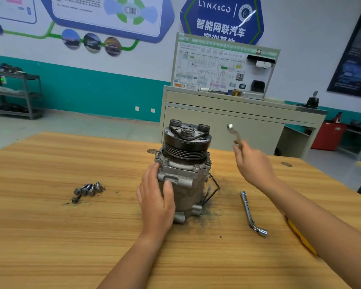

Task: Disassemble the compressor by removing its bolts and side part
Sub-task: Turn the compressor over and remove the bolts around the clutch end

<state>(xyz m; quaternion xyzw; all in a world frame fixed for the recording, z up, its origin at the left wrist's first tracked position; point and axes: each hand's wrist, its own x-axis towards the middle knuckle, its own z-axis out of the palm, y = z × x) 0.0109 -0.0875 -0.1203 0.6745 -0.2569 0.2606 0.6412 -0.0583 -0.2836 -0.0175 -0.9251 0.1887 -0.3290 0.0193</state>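
1. Grey cast metal under my left hand point(155, 197): the fingers lie close together, flat along the compressor point(186, 178) housing, with the thumb on a front lug.
2. My right hand point(252, 163) is up beside the pulley point(187, 142), fingers curled round a bent wrench point(233, 134), clear of the unit.
3. The compressor stands upright, pulley on top, mid-table point(50, 236). Loose bolts point(88, 189) lie well to its left, a second socket spanner point(251, 213) to its right.
4. I'd judge it heavy, rigid, oily and top-heavy. Best hold is low on the housing or the mounting lugs, not the pulley, which may spin.
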